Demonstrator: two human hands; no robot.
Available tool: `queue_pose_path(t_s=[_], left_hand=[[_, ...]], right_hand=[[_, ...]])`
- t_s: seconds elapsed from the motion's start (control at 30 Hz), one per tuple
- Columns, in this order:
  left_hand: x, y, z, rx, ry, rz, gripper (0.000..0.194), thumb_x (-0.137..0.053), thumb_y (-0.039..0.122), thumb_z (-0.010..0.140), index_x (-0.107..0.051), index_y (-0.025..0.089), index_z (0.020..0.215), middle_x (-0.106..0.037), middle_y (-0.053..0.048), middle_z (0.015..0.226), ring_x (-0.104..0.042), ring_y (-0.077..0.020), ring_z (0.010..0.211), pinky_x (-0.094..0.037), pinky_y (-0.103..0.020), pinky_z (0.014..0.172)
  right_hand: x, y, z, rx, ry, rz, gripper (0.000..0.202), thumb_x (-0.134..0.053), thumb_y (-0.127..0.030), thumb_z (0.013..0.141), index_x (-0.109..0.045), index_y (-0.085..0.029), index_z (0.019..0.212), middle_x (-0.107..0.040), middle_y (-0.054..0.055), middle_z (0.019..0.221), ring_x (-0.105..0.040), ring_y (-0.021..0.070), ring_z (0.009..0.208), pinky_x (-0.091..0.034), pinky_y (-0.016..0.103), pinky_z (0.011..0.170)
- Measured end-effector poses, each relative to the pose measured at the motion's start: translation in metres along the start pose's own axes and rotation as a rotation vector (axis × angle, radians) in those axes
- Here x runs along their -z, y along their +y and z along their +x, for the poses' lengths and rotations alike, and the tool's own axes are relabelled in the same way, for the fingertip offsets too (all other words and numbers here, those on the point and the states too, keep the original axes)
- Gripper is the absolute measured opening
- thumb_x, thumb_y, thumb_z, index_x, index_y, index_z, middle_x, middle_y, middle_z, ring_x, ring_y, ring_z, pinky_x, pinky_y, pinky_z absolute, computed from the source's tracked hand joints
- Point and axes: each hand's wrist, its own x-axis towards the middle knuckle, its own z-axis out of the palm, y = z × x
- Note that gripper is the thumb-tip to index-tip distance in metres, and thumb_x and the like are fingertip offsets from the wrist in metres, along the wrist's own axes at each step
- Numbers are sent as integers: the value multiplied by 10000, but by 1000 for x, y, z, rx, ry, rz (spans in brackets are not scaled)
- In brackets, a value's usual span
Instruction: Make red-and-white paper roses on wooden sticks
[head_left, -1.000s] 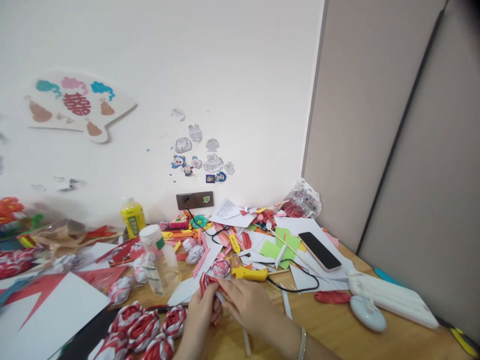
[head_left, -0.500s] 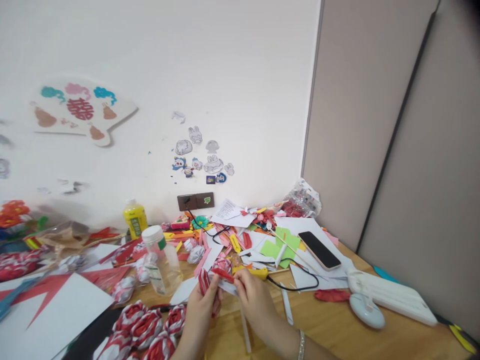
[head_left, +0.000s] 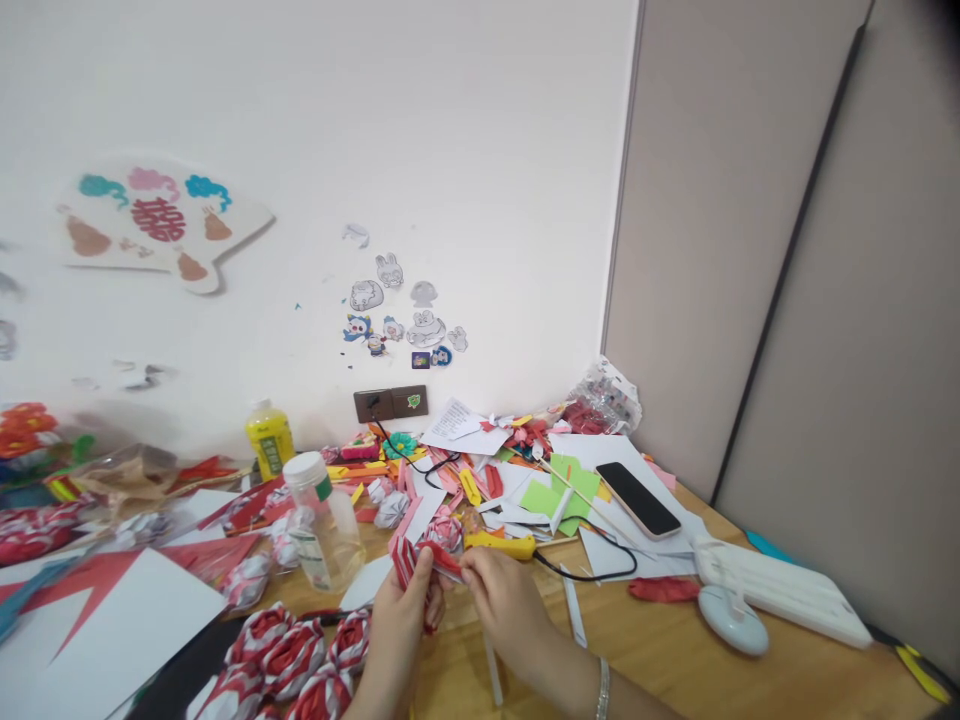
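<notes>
My left hand (head_left: 401, 610) is closed round a partly rolled red-and-white paper flower (head_left: 403, 556), whose striped folds show above the thumb. From it a red paper strip (head_left: 444, 562) runs to the right, its end pinched in the fingers of my right hand (head_left: 511, 605). Part of the flower is hidden behind the left fingers. Just beyond the right hand lies a yellow hot glue gun (head_left: 502, 545) with a black cord. Several finished red-and-white paper roses (head_left: 292, 655) sit to the left of my left forearm.
A clear jar (head_left: 322, 530) with a white lid and a yellow bottle (head_left: 270, 440) stand at the left. Paper scraps cover the back of the table. At the right are a phone (head_left: 639, 498), a white lamp (head_left: 787, 590) and white paper sheets.
The red strip between my hands has turned and now slopes down toward my right hand, showing a paler edge. My right fingers have shifted slightly; the left hand keeps its hold.
</notes>
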Motion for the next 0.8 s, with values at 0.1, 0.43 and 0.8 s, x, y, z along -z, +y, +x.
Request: queue_pose_path(t_s=[0.1, 0.43, 0.8], left_hand=[[0, -1, 1, 10, -9, -4, 520, -579, 634, 654, -480, 166, 450, -373, 70, 263, -320, -49, 255, -241, -167, 317], [-1, -1, 0, 77, -66, -158, 498, -644, 621, 603, -510, 154, 489, -367, 87, 288, -272, -24, 261, -231, -159, 314], [4, 1, 1, -34, 60, -110, 509, -612, 567, 681, -428, 176, 412, -352, 76, 291, -315, -47, 305, -265, -169, 354]], right_hand=[[-5, 4, 1, -61, -98, -34, 190, -402, -125, 871, -587, -168, 864, -653, 59, 770, -607, 181, 703, -428, 238, 622], [0, 10, 4, 153, -121, 238, 397, -356, -97, 861, -569, -182, 1185, -672, 66, 1029, -620, 169, 934, -473, 268, 832], [-6, 5, -2, 208, -204, 202, 479, -377, -120, 890, -359, -200, 1362, -605, 76, 1159, -570, 162, 1027, -448, 262, 893]])
